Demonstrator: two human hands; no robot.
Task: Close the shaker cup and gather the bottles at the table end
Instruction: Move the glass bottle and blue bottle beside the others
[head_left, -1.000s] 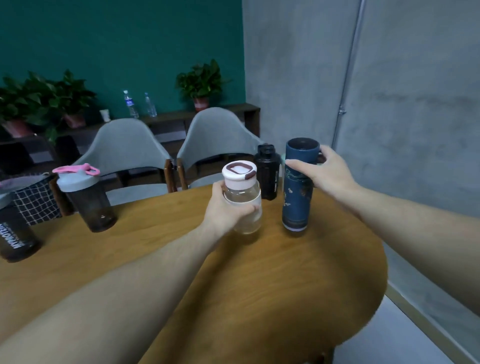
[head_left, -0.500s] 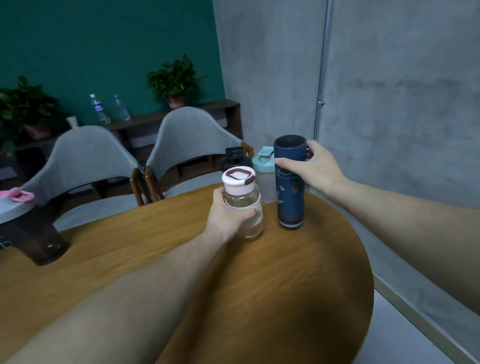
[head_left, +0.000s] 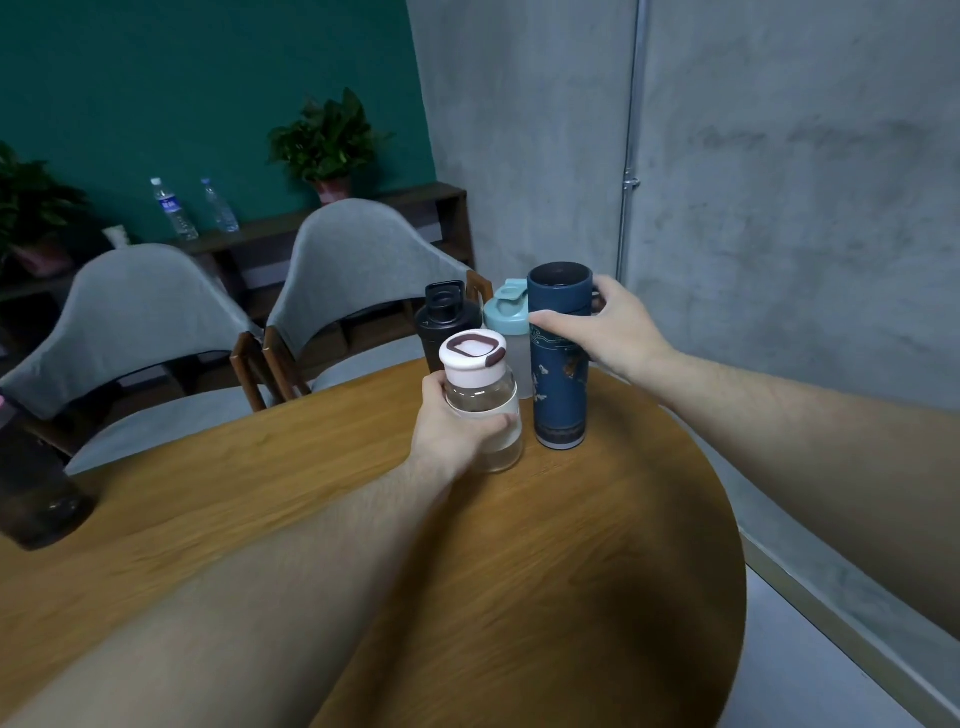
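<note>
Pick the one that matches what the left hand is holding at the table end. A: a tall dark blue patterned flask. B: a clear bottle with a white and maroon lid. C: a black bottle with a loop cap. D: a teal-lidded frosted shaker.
B: the left hand wraps the clear bottle with a white and maroon lid, standing on the round wooden table.

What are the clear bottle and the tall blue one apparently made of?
Clear bottle, in the left hand: see-through glass or hard plastic, can't tell which; glossy white cap, likely plastic. Blue bottle, under the right hand: opaque, matte dark-blue coating with a printed pattern, probably coated metal, though plastic is possible.
</note>
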